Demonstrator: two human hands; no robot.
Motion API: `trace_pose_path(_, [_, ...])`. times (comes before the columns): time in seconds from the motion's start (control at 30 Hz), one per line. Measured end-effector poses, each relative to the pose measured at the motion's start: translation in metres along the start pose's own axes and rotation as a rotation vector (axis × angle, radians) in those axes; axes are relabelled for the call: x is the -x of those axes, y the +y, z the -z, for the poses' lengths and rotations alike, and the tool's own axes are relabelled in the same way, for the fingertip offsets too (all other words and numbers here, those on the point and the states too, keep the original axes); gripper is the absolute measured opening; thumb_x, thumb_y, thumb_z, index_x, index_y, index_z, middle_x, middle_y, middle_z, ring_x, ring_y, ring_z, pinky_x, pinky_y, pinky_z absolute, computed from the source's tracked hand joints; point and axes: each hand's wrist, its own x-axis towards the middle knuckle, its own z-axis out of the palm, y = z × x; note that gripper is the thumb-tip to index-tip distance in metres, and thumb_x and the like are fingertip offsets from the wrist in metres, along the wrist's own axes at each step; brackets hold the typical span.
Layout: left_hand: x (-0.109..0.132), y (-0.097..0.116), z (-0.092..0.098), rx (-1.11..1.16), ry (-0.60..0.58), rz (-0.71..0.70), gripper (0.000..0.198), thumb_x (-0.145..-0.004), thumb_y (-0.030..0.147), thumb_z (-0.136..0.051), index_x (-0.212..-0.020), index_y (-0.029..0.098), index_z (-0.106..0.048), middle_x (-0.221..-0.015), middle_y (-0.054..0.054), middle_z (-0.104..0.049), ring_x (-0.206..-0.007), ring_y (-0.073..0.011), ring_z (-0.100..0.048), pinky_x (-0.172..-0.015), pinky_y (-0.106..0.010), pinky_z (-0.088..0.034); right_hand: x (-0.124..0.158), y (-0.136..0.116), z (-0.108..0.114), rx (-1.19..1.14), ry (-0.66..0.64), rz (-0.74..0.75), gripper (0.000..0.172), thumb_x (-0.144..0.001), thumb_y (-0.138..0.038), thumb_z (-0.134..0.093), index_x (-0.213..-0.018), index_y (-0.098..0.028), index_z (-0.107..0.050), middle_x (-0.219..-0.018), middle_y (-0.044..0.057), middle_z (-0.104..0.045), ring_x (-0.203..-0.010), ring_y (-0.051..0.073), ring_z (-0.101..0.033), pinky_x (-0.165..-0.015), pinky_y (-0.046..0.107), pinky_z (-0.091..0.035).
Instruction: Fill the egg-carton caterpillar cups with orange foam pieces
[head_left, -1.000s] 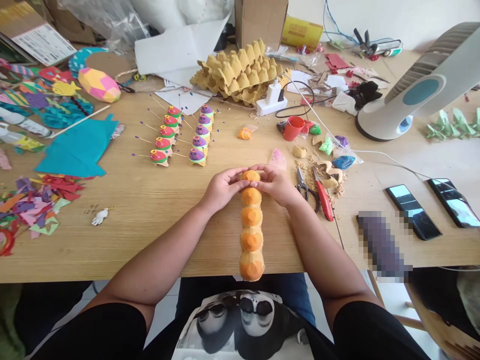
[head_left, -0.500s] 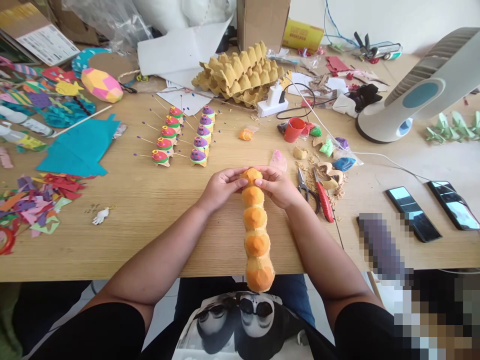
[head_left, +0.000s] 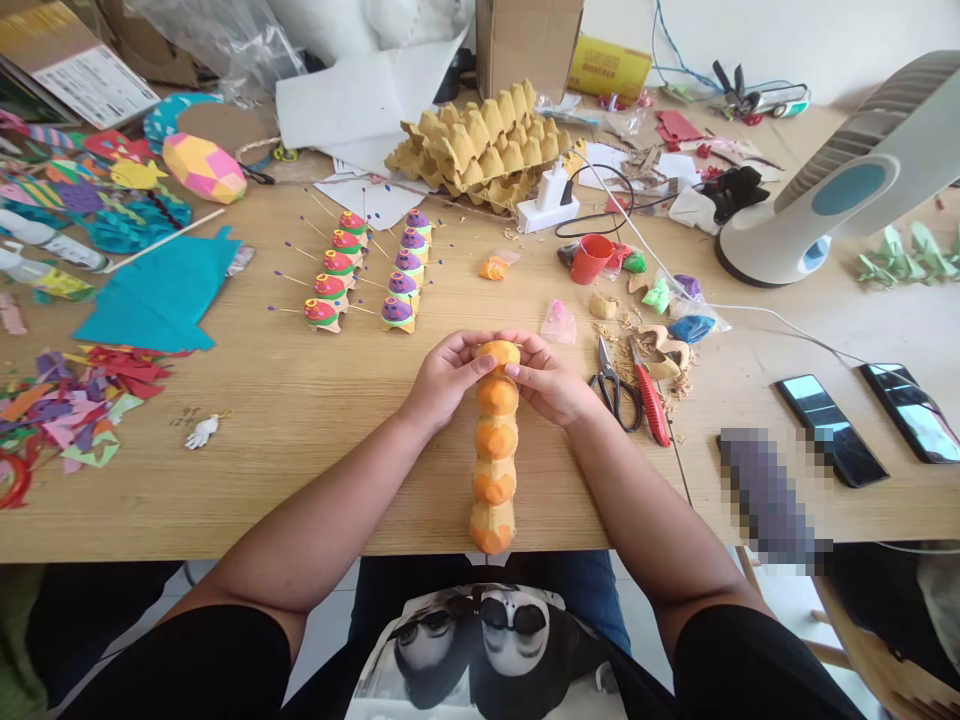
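Both hands hold the far end of an egg carton strip [head_left: 495, 440], a row of several bumps with orange clay caps. My left hand [head_left: 452, 375] grips it from the left, thumb on the farthest cap, fingers behind. My right hand [head_left: 550, 380] pinches the same end from the right, its thumb near the other thumb. The strip's near end points towards my body at the table edge. Beyond my hands stand two decorated carton strips, one with red and green caps [head_left: 330, 288] and one with purple caps [head_left: 405, 275], both with pins sticking out.
Scissors [head_left: 616, 385] and a red-handled cutter [head_left: 651, 400] lie right of my hands, near wood-coloured shavings. Farther back are a red cup [head_left: 591, 258], stacked egg trays [head_left: 480, 145] and a white fan [head_left: 817, 220]. Paper scraps [head_left: 64, 405] lie left; two phones [head_left: 831, 428] lie right.
The orange-capped strip has tilted, so its near end has swung slightly left and away from my body. Both hands keep hold of its far end.
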Motion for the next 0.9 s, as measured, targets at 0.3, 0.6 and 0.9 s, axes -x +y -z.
trace_pose_path(0.3, [0.004,0.001,-0.005,0.014,0.009,0.023,0.037,-0.074,0.039,-0.089,-0.101,0.020,-0.074,-0.100,-0.004,-0.077,-0.087,-0.0146,-0.068,-0.080,-0.027,-0.053,-0.003,0.011,-0.007,-0.106,0.126,0.034,0.033,-0.075,-0.035,-0.087,-0.101,-0.026,-0.070,-0.094,-0.002,-0.074,-0.082,0.013,-0.067,-0.076,0.025,-0.057])
trace_pose_path(0.6, [0.002,0.000,-0.002,0.096,0.001,0.131,0.030,-0.077,0.039,-0.086,-0.098,0.022,-0.074,-0.097,-0.001,-0.076,-0.079,-0.0141,-0.066,-0.069,-0.025,-0.049,-0.004,0.013,-0.002,-0.139,0.132,0.003,0.031,-0.075,-0.033,-0.085,-0.101,-0.027,-0.069,-0.096,-0.002,-0.075,-0.085,0.015,-0.068,-0.079,0.028,-0.057])
trace_pose_path(0.9, [0.002,-0.001,-0.001,0.116,-0.078,0.147,0.043,-0.081,0.049,-0.081,-0.115,0.024,-0.069,-0.089,0.000,-0.070,-0.074,-0.0122,-0.062,-0.065,-0.023,-0.046,0.000,0.008,-0.005,-0.156,0.074,-0.003,0.020,-0.085,-0.030,-0.076,-0.103,-0.024,-0.069,-0.091,-0.002,-0.075,-0.082,0.015,-0.069,-0.078,0.027,-0.055])
